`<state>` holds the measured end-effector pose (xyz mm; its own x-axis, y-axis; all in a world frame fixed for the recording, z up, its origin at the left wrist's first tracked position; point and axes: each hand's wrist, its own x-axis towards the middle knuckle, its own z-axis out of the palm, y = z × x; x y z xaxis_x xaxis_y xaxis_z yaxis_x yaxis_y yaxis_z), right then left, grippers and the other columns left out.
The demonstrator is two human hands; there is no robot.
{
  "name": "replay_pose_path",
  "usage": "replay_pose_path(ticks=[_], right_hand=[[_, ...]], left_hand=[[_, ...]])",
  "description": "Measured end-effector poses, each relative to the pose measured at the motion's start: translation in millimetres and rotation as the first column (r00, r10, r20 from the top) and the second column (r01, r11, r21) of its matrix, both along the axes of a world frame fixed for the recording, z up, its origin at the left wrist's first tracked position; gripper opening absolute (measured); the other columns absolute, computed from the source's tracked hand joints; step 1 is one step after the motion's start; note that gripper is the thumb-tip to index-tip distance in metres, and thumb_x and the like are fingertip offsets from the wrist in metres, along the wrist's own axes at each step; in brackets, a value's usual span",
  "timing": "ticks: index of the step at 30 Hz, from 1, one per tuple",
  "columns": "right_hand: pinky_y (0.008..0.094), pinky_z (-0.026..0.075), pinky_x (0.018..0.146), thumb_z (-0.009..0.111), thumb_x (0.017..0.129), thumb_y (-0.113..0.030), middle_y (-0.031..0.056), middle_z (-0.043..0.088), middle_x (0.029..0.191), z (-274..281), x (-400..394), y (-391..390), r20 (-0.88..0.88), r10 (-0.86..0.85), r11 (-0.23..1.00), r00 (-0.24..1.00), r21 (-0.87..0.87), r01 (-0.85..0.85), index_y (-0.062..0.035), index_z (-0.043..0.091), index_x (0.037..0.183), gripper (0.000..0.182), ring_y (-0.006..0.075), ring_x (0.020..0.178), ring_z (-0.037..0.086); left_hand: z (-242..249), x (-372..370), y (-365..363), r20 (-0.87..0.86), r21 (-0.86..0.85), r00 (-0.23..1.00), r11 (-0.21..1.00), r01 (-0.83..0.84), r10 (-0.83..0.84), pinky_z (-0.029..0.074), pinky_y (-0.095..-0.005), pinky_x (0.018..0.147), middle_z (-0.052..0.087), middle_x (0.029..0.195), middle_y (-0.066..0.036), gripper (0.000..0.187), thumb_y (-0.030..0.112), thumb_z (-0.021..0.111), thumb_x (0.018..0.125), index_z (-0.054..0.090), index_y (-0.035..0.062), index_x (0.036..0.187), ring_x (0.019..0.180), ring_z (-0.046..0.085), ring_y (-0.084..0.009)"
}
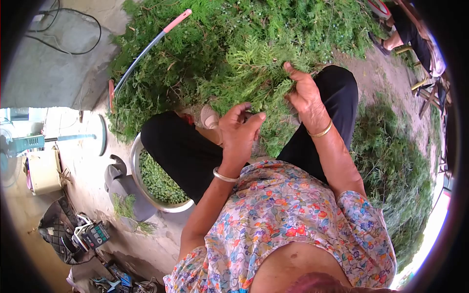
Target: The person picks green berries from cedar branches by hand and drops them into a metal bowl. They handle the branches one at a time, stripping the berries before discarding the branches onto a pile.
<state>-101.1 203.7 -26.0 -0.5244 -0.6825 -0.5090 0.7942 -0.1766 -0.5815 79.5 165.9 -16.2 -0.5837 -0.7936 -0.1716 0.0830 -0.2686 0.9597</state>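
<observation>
My right hand (307, 97), with a gold bracelet, is closed around a leafy green sprig (266, 88), its thumb pointing up along the foliage. Lower and to the left, my left hand (239, 129), with a silver bracelet, has its fingers curled close to the thumb beside the sprig's lower edge. What it pinches, if anything, is too small to tell. A metal basin (136, 168) stands beside my left knee, partly hidden by the black trouser leg. Small green berries or cones (159, 183) lie in it.
A large heap of green branches (181, 58) spreads before my legs, and another pile (391, 146) lies at the right. A curved tool with a pink handle (178, 21) rests on the heap. At left are a fan (29, 143) and a grey object (129, 190). Another person's leg (393, 40) shows upper right.
</observation>
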Motion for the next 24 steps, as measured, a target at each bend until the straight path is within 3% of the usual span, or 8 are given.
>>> replay_pose_path(ticks=[1, 5, 8, 10, 14, 20, 22, 24], right_hand=[[0.0414, 0.05, 0.08, 0.054, 0.091, -0.014, 0.0071, 0.061, 0.101, -1.9, 0.1, -0.1, 0.001, -0.002, 1.0, 1.0, 0.002, 0.002, -0.0032, 0.055, 0.107, 0.02, 0.0216, 0.09, 0.06], [0.0427, 0.049, 0.082, 0.055, 0.091, -0.015, 0.0079, 0.061, 0.104, -11.1, 2.1, -0.9, -0.017, 0.019, 1.0, 1.0, -0.017, -0.019, -0.0024, 0.055, 0.109, 0.022, 0.0223, 0.094, 0.06], [0.0428, 0.049, 0.083, 0.054, 0.091, -0.014, 0.0083, 0.061, 0.105, -3.3, 7.2, -2.3, -0.013, 0.013, 0.999, 1.0, -0.045, -0.013, -0.0018, 0.055, 0.11, 0.023, 0.0226, 0.096, 0.06], [0.0428, 0.049, 0.083, 0.054, 0.091, -0.014, 0.0084, 0.061, 0.106, -1.3, 8.4, -2.1, -0.004, 0.002, 0.998, 1.0, -0.062, -0.002, -0.0015, 0.055, 0.11, 0.023, 0.0227, 0.096, 0.06], [0.0444, 0.051, 0.081, 0.048, 0.093, -0.014, 0.0141, 0.06, 0.105, -8.5, 2.9, -2.0, -0.028, 0.048, 0.995, 0.998, -0.09, -0.051, 0.0022, 0.051, 0.111, 0.024, 0.027, 0.095, 0.06], [0.0498, 0.052, 0.079, 0.038, 0.096, -0.012, 0.0197, 0.057, 0.105, -25.5, -7.7, -8.9, 0.001, 0.036, 0.987, 0.999, -0.157, -0.035, 0.0041, 0.047, 0.112, 0.024, 0.0344, 0.091, 0.059], [0.0505, 0.052, 0.08, 0.037, 0.096, -0.012, 0.0198, 0.057, 0.105, -23.4, -12.1, -8.8, 0.036, 0.029, 0.987, 0.999, -0.161, -0.023, 0.0038, 0.046, 0.112, 0.024, 0.0352, 0.09, 0.059], [0.0522, 0.051, 0.085, 0.036, 0.096, -0.011, 0.0208, 0.055, 0.109, -14.3, -16.1, -8.0, 0.059, -0.127, 0.984, 0.99, -0.116, 0.133, 0.0039, 0.046, 0.108, 0.022, 0.0359, 0.093, 0.058]], left_hand=[[-3.7, -2.3, 0.0, 0.06, -0.146, 0.998, 0.989, -0.009, 0.018, 0.034, -0.0199, 0.038, 0.055, 0.064, -0.004, 0.017, 0.002, 0.067, 0.078, 0.058, -0.0065, 0.091, 0.048, 0.046, -0.0061], [-9.8, -7.4, -1.6, 0.228, -0.313, 0.973, 0.945, 0.096, -0.024, 0.031, -0.0191, 0.037, 0.051, 0.059, -0.001, 0.015, 0.007, 0.068, 0.079, 0.057, -0.0024, 0.082, 0.045, 0.043, -0.0042], [-9.5, -10.6, -2.7, 0.211, -0.195, 0.974, 0.973, 0.122, -0.079, 0.031, -0.0197, 0.037, 0.051, 0.056, -0.001, 0.019, 0.01, 0.069, 0.079, 0.053, 0.0023, 0.073, 0.044, 0.042, -0.0045], [4.4, -13.0, 0.0, 0.104, 0.068, 0.99, 0.994, 0.085, -0.091, 0.03, -0.0204, 0.037, 0.053, 0.057, -0.004, 0.023, 0.011, 0.068, 0.08, 0.049, 0.0052, 0.067, 0.043, 0.042, -0.0053], [9.1, -5.8, -3.1, 0.072, 0.174, 0.99, 0.979, 0.108, -0.122, 0.031, -0.0206, 0.038, 0.055, 0.058, -0.005, 0.021, 0.014, 0.063, 0.082, 0.052, 0.0038, 0.068, 0.042, 0.042, -0.0062], [31.2, 12.3, 7.8, 0.232, 0.178, 0.921, 0.944, 0.276, -0.313, 0.036, -0.0213, 0.041, 0.056, 0.059, -0.006, 0.022, 0.019, 0.056, 0.085, 0.057, 0.0009, 0.073, 0.045, 0.049, -0.009], [33.8, 22.7, 8.4, 0.082, 0.398, 0.946, 0.881, 0.257, -0.313, 0.039, -0.0219, 0.042, 0.059, 0.065, -0.009, 0.018, 0.014, 0.053, 0.084, 0.058, -0.0014, 0.075, 0.051, 0.055, -0.0127], [34.8, 32.4, 3.5, 0.002, 0.428, 0.943, 0.853, 0.299, -0.332, 0.042, -0.0226, 0.043, 0.061, 0.07, -0.011, 0.016, 0.01, 0.052, 0.083, 0.059, -0.0029, 0.077, 0.054, 0.057, -0.0143]])
